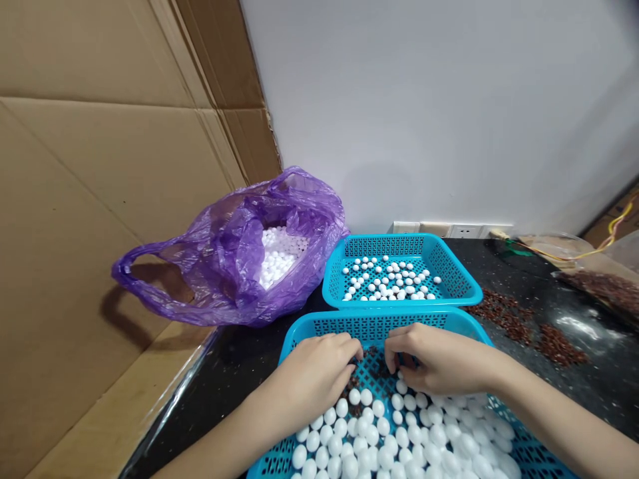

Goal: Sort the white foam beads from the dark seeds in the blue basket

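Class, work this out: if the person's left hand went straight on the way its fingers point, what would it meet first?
Probably the right hand, facing the left hand across a narrow gap; if the fingers dip, perhaps the brown bits between them. Depth is unclear.

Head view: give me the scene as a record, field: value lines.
left hand: curled, over the near basket; any grip hidden
right hand: curled, facing the left hand; any grip unclear
near basket: blue, perforated; many white balls, some dark bits
far basket: blue; fewer white balls, scattered
purple bag: open, white balls inside
counter: black; reddish-brown pieces right of baskets
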`<action>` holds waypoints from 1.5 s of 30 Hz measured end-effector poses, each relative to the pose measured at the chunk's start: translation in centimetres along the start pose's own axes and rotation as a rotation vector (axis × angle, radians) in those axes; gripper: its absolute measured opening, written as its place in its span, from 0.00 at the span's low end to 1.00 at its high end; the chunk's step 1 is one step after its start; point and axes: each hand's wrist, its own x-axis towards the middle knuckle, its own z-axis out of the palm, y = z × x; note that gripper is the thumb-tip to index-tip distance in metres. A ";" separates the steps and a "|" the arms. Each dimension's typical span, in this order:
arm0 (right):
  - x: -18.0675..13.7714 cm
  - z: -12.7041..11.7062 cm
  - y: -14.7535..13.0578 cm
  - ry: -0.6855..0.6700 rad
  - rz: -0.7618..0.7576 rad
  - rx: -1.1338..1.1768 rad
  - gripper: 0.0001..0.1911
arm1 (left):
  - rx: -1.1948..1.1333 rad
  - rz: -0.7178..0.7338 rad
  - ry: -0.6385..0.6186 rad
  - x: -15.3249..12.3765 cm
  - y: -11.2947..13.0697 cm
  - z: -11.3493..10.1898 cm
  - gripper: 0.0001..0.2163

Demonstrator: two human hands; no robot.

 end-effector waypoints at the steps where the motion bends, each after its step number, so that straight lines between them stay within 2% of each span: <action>1: 0.0 0.0 -0.1 -0.004 0.004 -0.006 0.13 | -0.004 -0.003 0.002 0.0 0.0 0.0 0.11; 9: -0.1 -0.3 -0.7 -0.067 0.020 -0.039 0.10 | 0.026 0.048 0.059 0.1 0.6 -0.4 0.07; 16: -0.3 -0.1 -0.6 -0.084 0.047 -0.056 0.10 | 0.042 -0.103 0.184 0.4 0.4 -0.4 0.08; 19: -0.3 -0.1 -0.5 -0.095 0.067 -0.043 0.09 | 0.083 -0.123 0.150 0.5 0.3 -0.4 0.08; 22: -0.2 -0.2 -0.5 -0.093 0.064 -0.037 0.09 | 0.088 -0.083 0.101 0.4 0.4 -0.5 0.08; 26: -0.1 -0.4 -0.7 -0.050 0.036 -0.017 0.10 | 0.078 -0.011 0.121 0.1 0.6 -0.4 0.05; 32: -0.1 -0.5 -0.9 -0.018 0.015 0.050 0.08 | 0.102 0.031 0.074 0.0 0.4 0.0 0.02; 38: -0.1 -0.5 -1.1 -0.016 0.010 0.042 0.07 | 0.109 0.092 0.081 0.1 0.3 0.0 0.05; 45: -0.1 -0.5 -0.8 -0.031 0.003 0.039 0.07 | 0.081 0.078 0.086 0.0 0.5 -0.1 0.01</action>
